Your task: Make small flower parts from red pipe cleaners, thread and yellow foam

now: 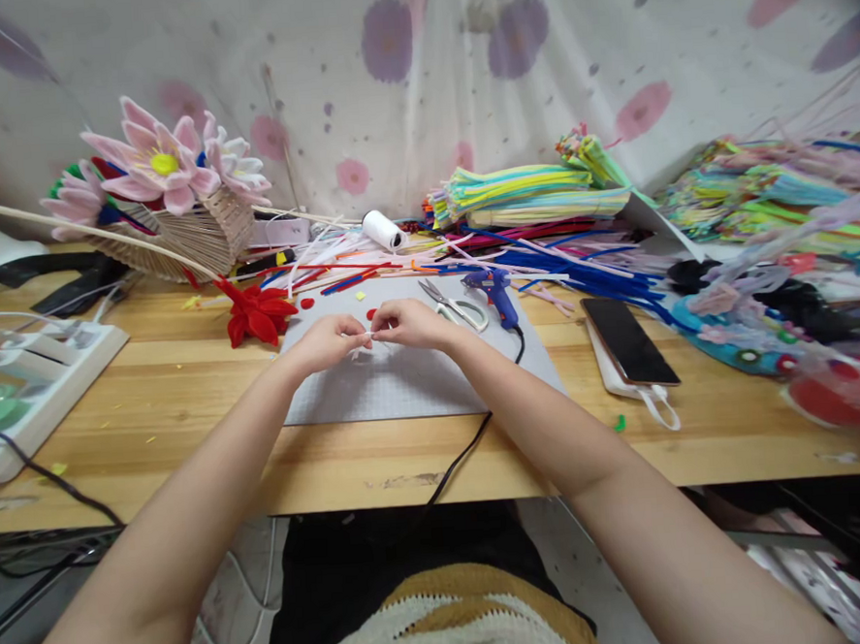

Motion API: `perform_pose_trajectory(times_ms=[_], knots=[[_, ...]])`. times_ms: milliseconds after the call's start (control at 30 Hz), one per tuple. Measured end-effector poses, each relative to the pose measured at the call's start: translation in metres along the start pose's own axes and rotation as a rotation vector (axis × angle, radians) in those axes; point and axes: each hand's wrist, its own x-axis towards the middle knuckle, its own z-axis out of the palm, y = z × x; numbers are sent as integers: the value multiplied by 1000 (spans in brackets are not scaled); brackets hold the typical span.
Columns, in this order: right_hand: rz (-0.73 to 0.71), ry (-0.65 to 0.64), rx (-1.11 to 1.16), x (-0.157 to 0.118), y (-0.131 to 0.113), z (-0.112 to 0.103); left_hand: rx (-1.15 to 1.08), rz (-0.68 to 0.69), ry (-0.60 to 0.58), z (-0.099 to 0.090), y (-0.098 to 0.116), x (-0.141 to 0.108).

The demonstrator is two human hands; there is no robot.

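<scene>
Both hands meet over the grey mat (pixel 434 385). My left hand (pixel 335 340) pinches a small white piece (pixel 369 336), too small to make out fully. Against it, the fingertips of my right hand (pixel 408 325) are pressed on the same white piece. Thin whitish strands hang just below the fingers. Small red pieces (pixel 307 303) lie on the mat, one of them right behind my right fingertips. Scissors (pixel 455 306) with pale handles and a blue glue gun (pixel 497 294) rest to the right of my right hand. A red fuzzy flower (pixel 259 313) lies left of my left hand.
Pipe cleaners (pixel 564 260) and a white spool (pixel 383 231) lie behind the mat. Pink flowers in a woven basket (pixel 213 228) stand back left. A power strip (pixel 62 383) sits left, a phone (pixel 629 341) right. The glue gun's black cable crosses the table's front edge.
</scene>
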Motion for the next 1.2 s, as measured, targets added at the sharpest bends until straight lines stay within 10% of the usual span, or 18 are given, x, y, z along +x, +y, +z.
perform_pose_trajectory(times_ms=[233, 700, 1000, 1200], knots=[[172, 14, 480, -1, 0, -4, -31, -4, 168, 9, 4, 2], [260, 94, 531, -1, -9, -3, 21, 75, 204, 14, -3, 5], [366, -127, 926, -5, 2, -1, -387, -50, -42, 5, -4, 0], [476, -56, 1045, -2, 1, 7, -497, -81, -44, 6, -8, 0]])
